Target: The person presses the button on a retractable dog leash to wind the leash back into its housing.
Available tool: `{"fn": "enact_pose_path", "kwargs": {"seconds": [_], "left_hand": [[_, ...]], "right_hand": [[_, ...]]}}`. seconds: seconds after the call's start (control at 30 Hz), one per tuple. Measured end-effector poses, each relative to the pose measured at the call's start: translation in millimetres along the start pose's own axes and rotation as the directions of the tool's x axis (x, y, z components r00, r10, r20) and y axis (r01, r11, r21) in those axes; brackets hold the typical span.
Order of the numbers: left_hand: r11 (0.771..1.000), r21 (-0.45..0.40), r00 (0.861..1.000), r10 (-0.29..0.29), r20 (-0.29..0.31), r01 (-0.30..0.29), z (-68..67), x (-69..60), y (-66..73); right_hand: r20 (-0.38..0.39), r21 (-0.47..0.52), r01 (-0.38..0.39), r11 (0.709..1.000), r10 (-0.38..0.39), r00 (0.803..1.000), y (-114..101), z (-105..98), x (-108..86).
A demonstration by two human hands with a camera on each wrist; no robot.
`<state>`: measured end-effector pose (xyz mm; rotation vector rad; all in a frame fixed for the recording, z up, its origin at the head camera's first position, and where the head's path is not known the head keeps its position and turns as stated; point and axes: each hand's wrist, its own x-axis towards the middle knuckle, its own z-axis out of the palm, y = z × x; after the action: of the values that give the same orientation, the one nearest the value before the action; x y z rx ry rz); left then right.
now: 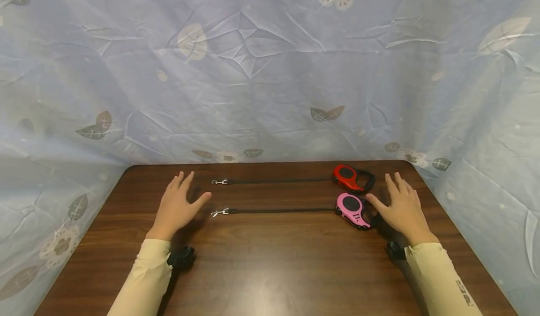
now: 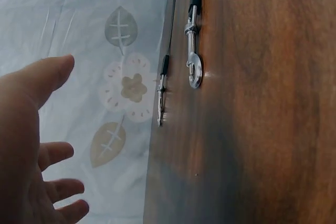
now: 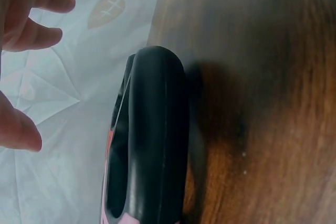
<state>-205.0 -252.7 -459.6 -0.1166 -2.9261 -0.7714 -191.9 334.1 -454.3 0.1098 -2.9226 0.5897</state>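
Two retractable dog leashes lie side by side on a brown wooden table, their black cords stretched out to the left. The red leash [image 1: 346,177] is the farther one, and the pink leash [image 1: 351,208] lies nearer. Each cord ends in a metal clip: the far clip [image 1: 220,182] and the near clip [image 1: 220,212]. My left hand [image 1: 176,208], fingers spread, hovers left of the clips and holds nothing. My right hand [image 1: 402,208] is just right of the pink leash, fingers apart and holding nothing. In the right wrist view the pink leash's black handle [image 3: 157,135] shows close up.
The wooden table [image 1: 261,259] ends at the back against a pale blue curtain [image 1: 253,95] with leaf and flower prints. The same cloth hangs along both sides. A black wrist device [image 1: 181,258] sits by the left sleeve, another [image 1: 395,250] by the right.
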Motion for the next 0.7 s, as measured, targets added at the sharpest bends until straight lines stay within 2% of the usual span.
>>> {"fn": "enact_pose_path", "kwargs": {"seconds": [0.23,0.5,0.7], "left_hand": [[0.997,-0.08,0.998,0.019,0.055,-0.015,-2.9,-0.5,-0.2],[0.988,-0.151,0.995,0.038,0.097,-0.023,-6.0,-2.1,2.9],[0.984,-0.177,0.991,0.044,0.129,-0.021,-8.6,-3.3,5.9]], "right_hand": [[0.091,0.014,-0.041,0.999,0.04,0.995,0,-4,0.1],[0.155,0.083,-0.014,0.996,0.001,0.988,-1,-9,-1.2],[0.169,0.125,-0.003,0.992,-0.018,0.985,-4,-14,-4.3]]}}
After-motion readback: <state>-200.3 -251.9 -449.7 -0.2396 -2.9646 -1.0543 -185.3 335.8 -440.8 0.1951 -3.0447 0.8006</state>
